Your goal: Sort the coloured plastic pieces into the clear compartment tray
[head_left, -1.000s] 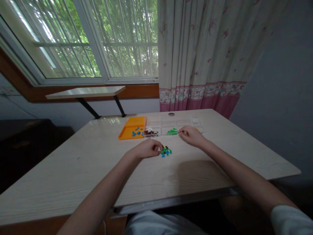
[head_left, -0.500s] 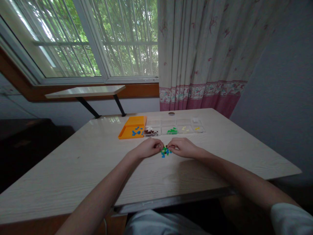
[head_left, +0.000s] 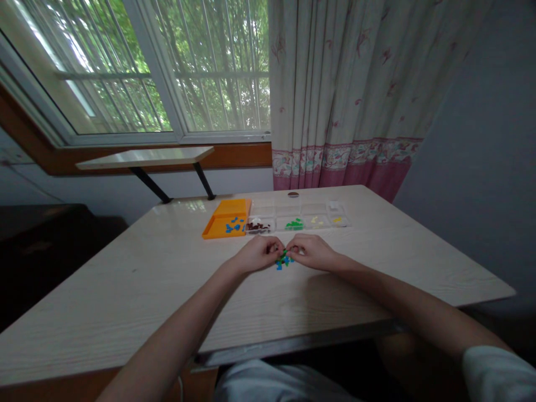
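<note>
A small pile of blue and green plastic pieces [head_left: 283, 260] lies on the pale wooden table [head_left: 167, 290]. My left hand [head_left: 257, 254] rests at the pile's left side with its fingers curled and pinched at the pieces. From the right, my right hand [head_left: 312, 251] meets it, also pinched at the top of the pile. What each pinch holds is too small to make out. Behind the hands stands a clear compartment box [head_left: 307, 207] holding dark, green and yellow pieces, with an orange lid [head_left: 224, 219] carrying blue pieces at its left.
A small dark round object [head_left: 293, 194] lies near the table's far edge. A folding shelf [head_left: 142, 158] juts from the wall under the window. A pink-hemmed curtain [head_left: 347, 95] hangs behind the table. Dark furniture [head_left: 46, 245] stands at the left.
My right hand has come back from the clear box's green compartment to the pile and now pinches at it beside my left hand. The left hand shifted slightly toward the pile.
</note>
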